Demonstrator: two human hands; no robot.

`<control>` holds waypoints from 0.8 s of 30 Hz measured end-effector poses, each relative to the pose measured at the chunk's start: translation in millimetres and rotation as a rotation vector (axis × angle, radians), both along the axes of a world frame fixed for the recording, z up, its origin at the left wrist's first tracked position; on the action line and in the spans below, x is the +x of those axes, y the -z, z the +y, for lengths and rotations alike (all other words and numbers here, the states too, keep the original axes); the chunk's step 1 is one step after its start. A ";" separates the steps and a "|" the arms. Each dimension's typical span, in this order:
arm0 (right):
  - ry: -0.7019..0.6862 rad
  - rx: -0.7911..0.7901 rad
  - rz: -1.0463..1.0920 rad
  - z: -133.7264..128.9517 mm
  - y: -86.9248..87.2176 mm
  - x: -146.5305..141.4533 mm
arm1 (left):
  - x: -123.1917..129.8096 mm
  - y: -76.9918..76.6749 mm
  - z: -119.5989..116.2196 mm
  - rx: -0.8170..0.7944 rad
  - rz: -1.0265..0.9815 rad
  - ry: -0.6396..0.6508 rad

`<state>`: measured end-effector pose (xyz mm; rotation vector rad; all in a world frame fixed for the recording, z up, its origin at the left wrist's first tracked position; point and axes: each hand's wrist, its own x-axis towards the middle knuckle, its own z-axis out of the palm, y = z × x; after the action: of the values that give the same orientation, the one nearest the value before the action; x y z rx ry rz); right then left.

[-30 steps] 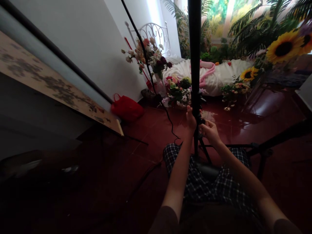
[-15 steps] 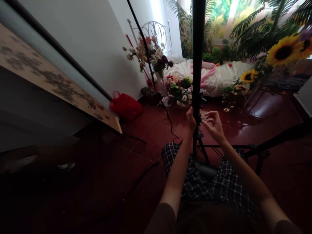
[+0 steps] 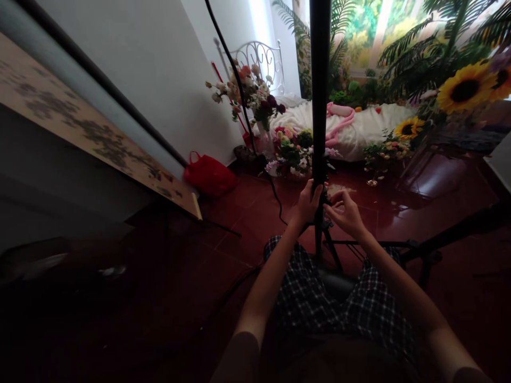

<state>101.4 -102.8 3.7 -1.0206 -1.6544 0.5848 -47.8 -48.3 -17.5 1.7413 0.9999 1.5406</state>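
Note:
A tall black stand pole [image 3: 320, 90] rises straight up in front of me, its legs [image 3: 332, 247] spreading between my knees. My left hand [image 3: 308, 203] is wrapped round the pole from the left at a dark clamp section. On the other side, my right hand [image 3: 344, 211] has its fingers bent, thumb and fingertips at a small black knob [image 3: 326, 201] on the pole. The knob is dark and partly covered by the fingers.
A black cable [image 3: 239, 85] hangs down left of the pole to the red tiled floor [image 3: 239, 207]. Behind are a red bag [image 3: 209, 174], flower bunches [image 3: 293, 154], a white-draped bed [image 3: 383, 119] and sunflowers [image 3: 465, 88]. A scroll painting [image 3: 99, 130] slants at left; another black stand leg [image 3: 455, 229] crosses at right.
My left hand has shifted slightly down and left round the pole, its forearm swinging left. My right hand has moved a little down and left, fingers closer to the knob.

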 end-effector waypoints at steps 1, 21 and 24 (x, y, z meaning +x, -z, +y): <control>0.010 -0.002 0.000 1.0 0.1 -1.1 | -1.5 -3.5 -0.1 0.016 0.032 -0.013; 0.020 0.060 -0.079 0.7 -9.2 -7.9 | 30.5 -105.6 14.4 0.257 -0.316 -0.055; 0.060 0.067 -0.170 0.2 -10.7 -3.9 | 28.0 -120.2 25.4 0.253 -0.340 0.035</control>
<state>97.5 -102.6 14.3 -1.0915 -1.7728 0.4087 -19.8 -22.8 102.7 1.5712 0.6243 1.9266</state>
